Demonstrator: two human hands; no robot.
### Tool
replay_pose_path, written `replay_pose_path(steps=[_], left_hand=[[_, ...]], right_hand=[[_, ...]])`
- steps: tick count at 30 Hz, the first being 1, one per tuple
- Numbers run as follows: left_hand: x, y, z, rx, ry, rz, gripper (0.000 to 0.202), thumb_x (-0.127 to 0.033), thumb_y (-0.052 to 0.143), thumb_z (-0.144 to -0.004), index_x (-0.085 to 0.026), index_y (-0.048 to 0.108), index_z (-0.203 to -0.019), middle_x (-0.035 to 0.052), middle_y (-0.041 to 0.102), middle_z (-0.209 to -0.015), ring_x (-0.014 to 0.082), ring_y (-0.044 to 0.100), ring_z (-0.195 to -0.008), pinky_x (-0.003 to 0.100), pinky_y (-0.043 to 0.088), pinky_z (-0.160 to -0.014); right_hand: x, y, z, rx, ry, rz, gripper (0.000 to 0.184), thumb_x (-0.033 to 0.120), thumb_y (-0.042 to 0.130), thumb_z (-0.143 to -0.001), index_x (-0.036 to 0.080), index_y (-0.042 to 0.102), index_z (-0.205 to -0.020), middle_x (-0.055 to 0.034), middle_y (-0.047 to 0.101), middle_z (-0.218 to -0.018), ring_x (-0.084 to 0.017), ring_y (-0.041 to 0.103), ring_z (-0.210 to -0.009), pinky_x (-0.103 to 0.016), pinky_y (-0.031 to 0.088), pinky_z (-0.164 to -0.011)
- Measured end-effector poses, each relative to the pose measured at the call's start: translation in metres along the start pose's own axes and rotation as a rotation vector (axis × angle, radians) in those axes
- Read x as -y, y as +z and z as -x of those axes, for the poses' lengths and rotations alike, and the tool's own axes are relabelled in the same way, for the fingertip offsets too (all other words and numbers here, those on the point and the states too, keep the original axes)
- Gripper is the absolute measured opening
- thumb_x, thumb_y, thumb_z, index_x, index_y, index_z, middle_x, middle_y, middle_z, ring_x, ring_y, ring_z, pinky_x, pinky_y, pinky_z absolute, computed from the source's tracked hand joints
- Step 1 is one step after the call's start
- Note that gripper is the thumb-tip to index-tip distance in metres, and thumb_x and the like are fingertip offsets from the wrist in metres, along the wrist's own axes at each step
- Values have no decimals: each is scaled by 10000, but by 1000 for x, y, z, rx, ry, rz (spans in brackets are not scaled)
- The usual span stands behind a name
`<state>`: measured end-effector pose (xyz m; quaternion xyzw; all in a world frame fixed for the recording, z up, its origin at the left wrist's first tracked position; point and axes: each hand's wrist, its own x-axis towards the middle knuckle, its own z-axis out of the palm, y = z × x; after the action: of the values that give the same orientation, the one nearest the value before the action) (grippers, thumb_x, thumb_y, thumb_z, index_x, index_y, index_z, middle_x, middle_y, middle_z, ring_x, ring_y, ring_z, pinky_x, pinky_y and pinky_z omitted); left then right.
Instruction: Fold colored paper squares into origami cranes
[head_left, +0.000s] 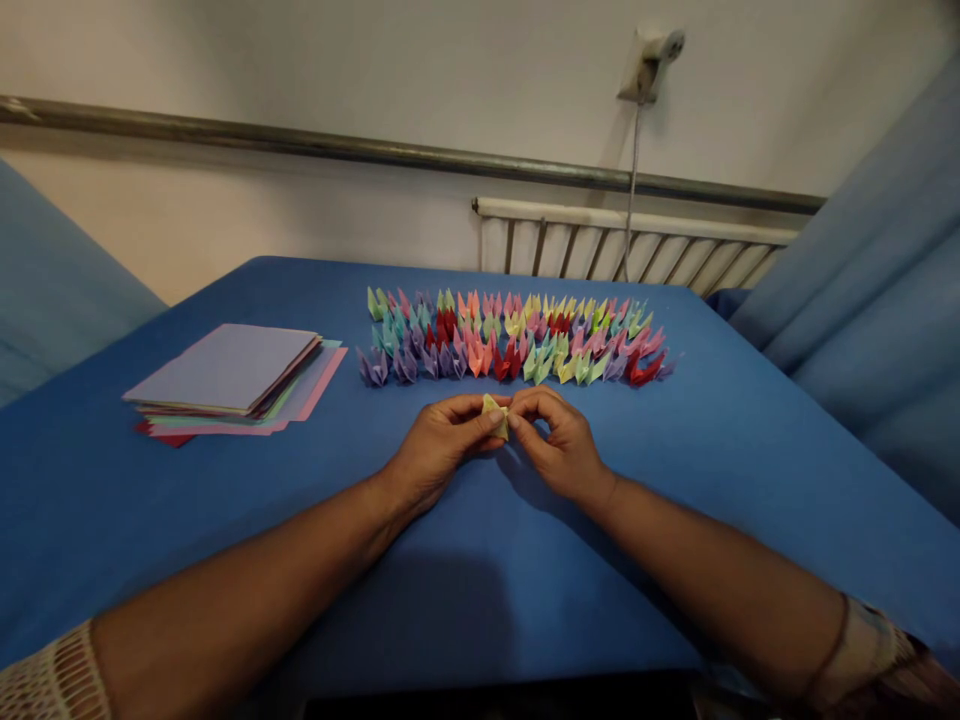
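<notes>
A small pale yellow piece of folded paper (pixel 493 408) is held up between my two hands, over the middle of the table. My left hand (pixel 442 445) pinches it between thumb and fingers from the left side. From the right, my right hand (pixel 561 440) is closed with its thumb and fingertips at the paper's right edge. Part of the paper is hidden behind the fingers. Just beyond my hands stand rows of many-coloured folded paper cranes (pixel 480 352).
A stack of coloured paper sheets (pixel 225 365) lies on the left of the blue-covered table (pixel 315 540). Behind the table are a radiator (pixel 600 240), a wall pipe (pixel 375 145) and a socket with a cord (pixel 646 75). Blue curtains (pixel 885 270) hang at both sides.
</notes>
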<state>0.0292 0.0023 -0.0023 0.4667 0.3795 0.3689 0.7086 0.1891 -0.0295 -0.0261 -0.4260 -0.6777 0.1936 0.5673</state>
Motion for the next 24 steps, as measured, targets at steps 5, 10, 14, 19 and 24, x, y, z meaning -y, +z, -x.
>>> replay_pose_path(steps=[5, 10, 14, 19, 24], left_hand=[[-2, 1, 0, -2, 28, -6, 250, -316, 833, -654, -201, 759, -863, 20, 695, -905, 104, 612, -766, 223, 505, -728], [-4, 1, 0, -7, 47, -22, 221, -329, 828, -649, -193, 749, -804, 41, 697, -956, 123, 613, -764, 243, 508, -707], [-2, 0, -2, 8, 75, -42, 193, -318, 817, -666, -181, 738, -776, 37, 693, -917, 117, 600, -749, 237, 495, -697], [1, -1, -4, 12, 154, -89, 170, -302, 784, -710, -169, 736, -805, 26, 672, -863, 106, 567, -717, 226, 469, -669], [2, 1, -4, -41, 187, -128, 171, -297, 792, -698, -164, 726, -783, 7, 655, -821, 104, 558, -709, 225, 470, -672]], right_hand=[[-8, 3, 2, 22, 67, -136, 74, 224, 547, -889, 208, 593, -834, -30, 608, -867, -153, 601, -809, -304, 505, -753], [-15, 5, 4, 36, 95, -158, 68, 253, 544, -897, 215, 581, -854, -28, 612, -872, -156, 603, -813, -319, 516, -765], [-15, 4, 3, 52, 80, -147, 56, 246, 540, -896, 216, 580, -871, -27, 611, -876, -149, 599, -803, -310, 520, -754], [-13, 3, 2, 56, 41, -131, 58, 213, 537, -897, 211, 589, -873, -35, 602, -900, -154, 601, -840, -314, 516, -772], [-10, 5, 2, 41, 9, -96, 65, 209, 531, -901, 212, 588, -870, -38, 608, -908, -154, 603, -845, -311, 522, -768]])
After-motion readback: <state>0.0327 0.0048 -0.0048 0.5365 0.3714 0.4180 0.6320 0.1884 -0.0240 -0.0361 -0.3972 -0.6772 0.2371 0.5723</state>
